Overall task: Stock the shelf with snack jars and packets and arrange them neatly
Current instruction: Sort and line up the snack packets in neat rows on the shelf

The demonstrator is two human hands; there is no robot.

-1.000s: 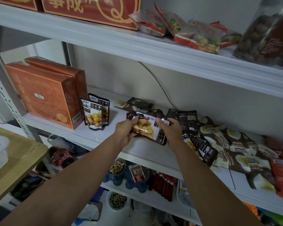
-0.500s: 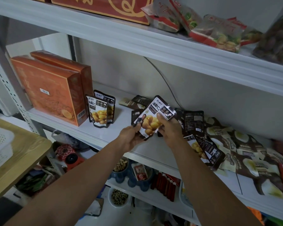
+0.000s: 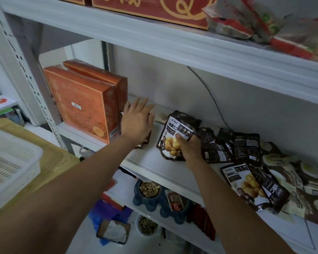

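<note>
Standing on its bottom seam near the front edge of the middle shelf (image 3: 145, 160), a dark chestnut packet (image 3: 173, 132) is pinched by the right grip (image 3: 190, 148), with the thumb laid across its printed face and the fingers curled behind it. Its long axis is held close to upright, tilted slightly toward the right end of the shelf. The left grip (image 3: 138, 121) is held open, fingers straight and spread, and is laid flat over the standing packets (image 3: 143, 143) set just beside the orange boxes (image 3: 81, 103) at the left end of the shelf; only a lower corner and one edge of them can be seen past the palm. The relation that matters is sideways: the row lies to the left of the held packet, parted from it by a strip of bare shelf. The right grip is the nearer to the packet, the left to the row. It is judged that the packet must be carried left along the front edge, kept upright, and set against the row while the row is steadied from above. Loose packets (image 3: 246, 149) are seen lying flat toward the right end, not yet stood up.
</note>
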